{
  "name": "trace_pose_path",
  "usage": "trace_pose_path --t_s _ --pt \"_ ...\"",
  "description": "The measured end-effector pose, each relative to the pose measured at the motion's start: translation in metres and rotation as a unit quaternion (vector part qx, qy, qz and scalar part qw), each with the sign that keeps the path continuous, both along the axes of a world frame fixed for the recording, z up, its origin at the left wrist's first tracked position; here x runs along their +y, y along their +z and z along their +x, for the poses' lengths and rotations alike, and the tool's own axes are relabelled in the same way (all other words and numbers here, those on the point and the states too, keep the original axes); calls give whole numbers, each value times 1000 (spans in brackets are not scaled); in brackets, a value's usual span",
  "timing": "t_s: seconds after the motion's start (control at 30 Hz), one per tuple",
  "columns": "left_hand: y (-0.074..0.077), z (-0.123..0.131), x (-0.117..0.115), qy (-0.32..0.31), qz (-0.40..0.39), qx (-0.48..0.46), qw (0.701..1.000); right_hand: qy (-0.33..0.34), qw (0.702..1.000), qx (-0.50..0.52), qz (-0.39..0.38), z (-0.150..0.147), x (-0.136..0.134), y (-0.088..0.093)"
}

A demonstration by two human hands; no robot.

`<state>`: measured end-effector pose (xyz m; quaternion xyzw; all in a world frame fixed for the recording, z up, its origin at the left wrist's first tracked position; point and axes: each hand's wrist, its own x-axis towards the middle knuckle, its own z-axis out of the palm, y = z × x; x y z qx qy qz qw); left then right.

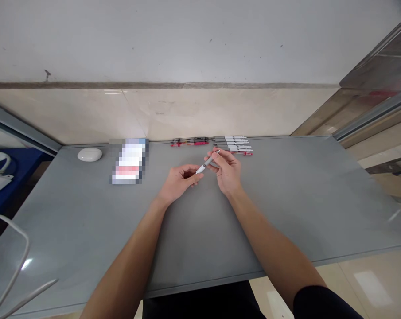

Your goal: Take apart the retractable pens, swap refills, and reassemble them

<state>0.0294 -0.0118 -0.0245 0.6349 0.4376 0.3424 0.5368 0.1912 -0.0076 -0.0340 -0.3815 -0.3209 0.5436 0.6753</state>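
A white and grey pen (207,163) is held at a slant between my two hands, over the middle of the table. My left hand (180,180) pinches its lower white end between thumb and fingers. Up at the grey grip end, the thumb and fingers of my right hand (227,170) close round the pen. Just beyond my hands, several white and grey pens (231,141) lie side by side, with a red one (243,153) nearest my right hand. Left of these sits a group of black and red pens (189,141).
On the left of the grey table (280,199) lie a phone (130,159), its screen blurred out, and a white oval case (89,154). A white cable (24,248) crosses the near left corner. The tiled wall (220,110) bounds the back edge.
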Motion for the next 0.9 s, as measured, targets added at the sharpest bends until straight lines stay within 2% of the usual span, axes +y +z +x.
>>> trace_pose_path --t_s 0.27,0.6,0.8,0.9 --pt "4 1 -3 -46 24 21 998 24 1000 5 9 1 -2 0" --pt "1 0 -2 -16 -4 4 1000 9 1000 -5 11 0 0 -1" --pt "6 2 -4 -78 10 7 997 26 1000 1 14 1 0 -3" --pt "10 3 -5 -70 16 21 997 21 1000 3 18 1 0 -4"
